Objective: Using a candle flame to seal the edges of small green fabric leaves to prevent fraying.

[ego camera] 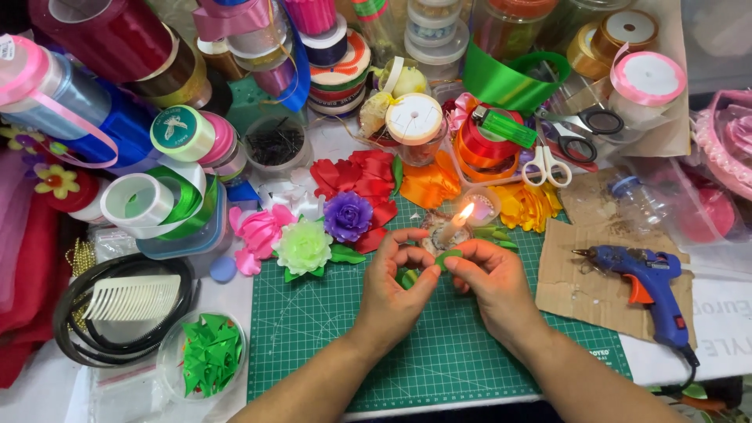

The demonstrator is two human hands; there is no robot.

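**Green ribbon pieces held at a candle flame**

Both hands together above the middle of a green gridded cutting mat (pixel 439 345). Left hand (pixel 392 294) closed, thumb and forefinger pinching a small folded piece of green satin ribbon (pixel 409 276). Right hand (pixel 489 282) likewise closed, fingertips gripping a second small green ribbon piece (pixel 448 258), held just below and beside the flame of a short lit candle (pixel 454 227) standing at the mat's far edge. To do this well, judging from the pose: only the cut edge brought near the flame, briefly, fingertips kept back, the fold held tight.

Just left of the candle, finished fabric flowers lying in a cluster: a purple ribbon rose (pixel 348 216), a pale green ribbon flower (pixel 303 247), a pink ribbon flower (pixel 258 231) and red ribbon petals (pixel 352 176). Beyond the candle, orange and yellow ribbon folds.

Right of the mat, a blue hot-glue gun with orange trigger (pixel 646 282) resting on a brown cardboard sheet (pixel 580 290). Further back, white-handled scissors (pixel 546 166) and black-handled scissors (pixel 583 133).

Left of the mat, a clear round dish of folded bright green ribbon pieces (pixel 207 352), black headbands around a cream plastic comb (pixel 133 296), and many spools of satin ribbon crowding the back of the table (pixel 736 329).
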